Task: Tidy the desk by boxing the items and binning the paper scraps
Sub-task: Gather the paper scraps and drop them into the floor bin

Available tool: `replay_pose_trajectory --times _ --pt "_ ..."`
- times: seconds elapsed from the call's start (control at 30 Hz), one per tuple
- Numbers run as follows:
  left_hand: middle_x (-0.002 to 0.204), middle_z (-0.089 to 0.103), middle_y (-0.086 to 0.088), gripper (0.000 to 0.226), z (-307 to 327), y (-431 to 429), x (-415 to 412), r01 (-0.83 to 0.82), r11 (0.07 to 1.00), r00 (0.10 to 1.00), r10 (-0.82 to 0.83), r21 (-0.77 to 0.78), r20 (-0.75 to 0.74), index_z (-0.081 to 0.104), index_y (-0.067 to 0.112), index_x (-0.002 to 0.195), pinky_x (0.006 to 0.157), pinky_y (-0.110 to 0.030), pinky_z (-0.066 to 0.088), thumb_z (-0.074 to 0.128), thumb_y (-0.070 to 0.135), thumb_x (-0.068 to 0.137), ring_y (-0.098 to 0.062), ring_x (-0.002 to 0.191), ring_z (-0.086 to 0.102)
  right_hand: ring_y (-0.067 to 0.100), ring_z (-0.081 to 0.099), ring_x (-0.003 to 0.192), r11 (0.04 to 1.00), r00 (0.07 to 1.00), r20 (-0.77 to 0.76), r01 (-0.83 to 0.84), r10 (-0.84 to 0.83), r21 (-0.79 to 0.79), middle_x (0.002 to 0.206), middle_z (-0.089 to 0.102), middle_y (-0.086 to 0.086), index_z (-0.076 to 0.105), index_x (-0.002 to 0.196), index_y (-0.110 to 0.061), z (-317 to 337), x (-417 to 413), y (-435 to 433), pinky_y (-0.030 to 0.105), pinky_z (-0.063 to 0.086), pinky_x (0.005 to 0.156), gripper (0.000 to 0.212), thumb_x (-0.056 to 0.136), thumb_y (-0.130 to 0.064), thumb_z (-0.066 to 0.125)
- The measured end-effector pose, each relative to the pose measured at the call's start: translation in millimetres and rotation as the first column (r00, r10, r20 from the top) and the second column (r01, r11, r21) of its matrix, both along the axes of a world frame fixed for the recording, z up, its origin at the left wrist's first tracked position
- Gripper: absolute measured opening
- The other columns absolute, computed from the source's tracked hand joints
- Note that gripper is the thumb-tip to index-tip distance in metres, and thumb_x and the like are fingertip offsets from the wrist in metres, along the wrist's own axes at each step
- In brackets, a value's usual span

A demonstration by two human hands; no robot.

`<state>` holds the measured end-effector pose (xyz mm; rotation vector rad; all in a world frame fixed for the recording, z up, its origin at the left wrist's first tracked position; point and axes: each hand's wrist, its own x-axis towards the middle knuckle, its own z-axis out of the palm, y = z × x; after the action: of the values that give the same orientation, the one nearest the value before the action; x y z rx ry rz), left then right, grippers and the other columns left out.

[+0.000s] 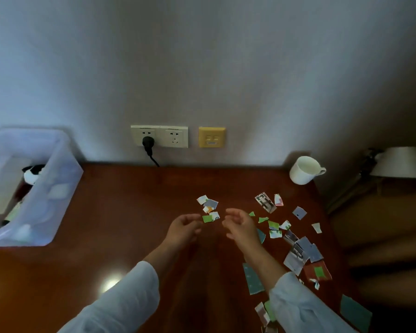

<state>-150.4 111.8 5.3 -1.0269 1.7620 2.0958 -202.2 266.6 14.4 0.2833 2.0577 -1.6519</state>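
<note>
My left hand (185, 228) and right hand (240, 224) hover over the tabletop (130, 212), fingers loosely curled, apart, holding nothing, either side of some paper scraps (208, 209).

Looks like a home or hotel room, not a workplace: wooden table (130, 212) against a plain wall, household wall sockets (159, 136), shaded lamp (401, 162), white mug (303, 170), plush toy (33, 173) in a plastic box (58, 188).
</note>
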Motion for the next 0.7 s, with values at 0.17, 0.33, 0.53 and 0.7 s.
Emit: replay_pose_trajectory --times 0.17,0.33,0.53,0.7 --pt "0.095 0.064 -0.003 0.021 -22 -3 -26 0.017 0.994 1.000 -0.014 -0.111 0.023 0.059 0.012 0.110 0.063 -0.020 0.049 0.058 0.004 0.091 -0.013 0.079 0.060 0.007 0.057 0.093 0.994 0.997 0.020 -0.074 0.072 0.085 0.102 0.060 -0.007 0.057 0.113 -0.022 -28 -38 -15 0.021 0.047 0.072 0.031 0.085 -0.011 0.067" --pt "0.087 0.065 -0.001 0.028 -42 -11 -53 0.081 0.970 0.997 -0.082 -0.228 0.003 0.059 0.004 0.104 0.058 -0.013 0.050 0.057 -0.015 0.083 -0.013 0.078 0.063 0.008 0.058 0.089 0.939 0.978 -0.022 -0.194 0.208 0.283 0.105 0.061 -0.006 0.060 0.113 -0.022 -62 -62 -30 0.021 0.046 0.070 0.031 0.084 -0.022 0.071" --pt "0.095 0.059 0.008 0.040 -75 -21 -69 0.273 0.856 0.955 -0.298 -0.439 0.012 0.059 0.011 0.120 0.073 -0.007 0.046 0.054 -0.008 0.085 -0.014 0.095 0.062 0.013 0.057 0.091 0.810 0.938 -0.113 -0.219 0.329 0.545 0.106 0.051 -0.008 0.059 0.108 -0.029 -87 -65 -44 0.029 0.051 0.069 0.030 0.082 -0.041 0.070" --pt "0.104 0.064 0.005 0.042 -95 -25 -72 0.349 0.777 0.926 -0.372 -0.523 0.065 0.059 0.019 0.128 0.081 -0.013 0.046 0.054 0.005 0.089 -0.011 0.098 0.062 0.012 0.056 0.089 0.734 0.917 -0.180 -0.155 0.356 0.661 0.105 0.050 -0.009 0.057 0.100 -0.032 -94 -63 -56 0.030 0.051 0.068 0.027 0.079 -0.045 0.070"
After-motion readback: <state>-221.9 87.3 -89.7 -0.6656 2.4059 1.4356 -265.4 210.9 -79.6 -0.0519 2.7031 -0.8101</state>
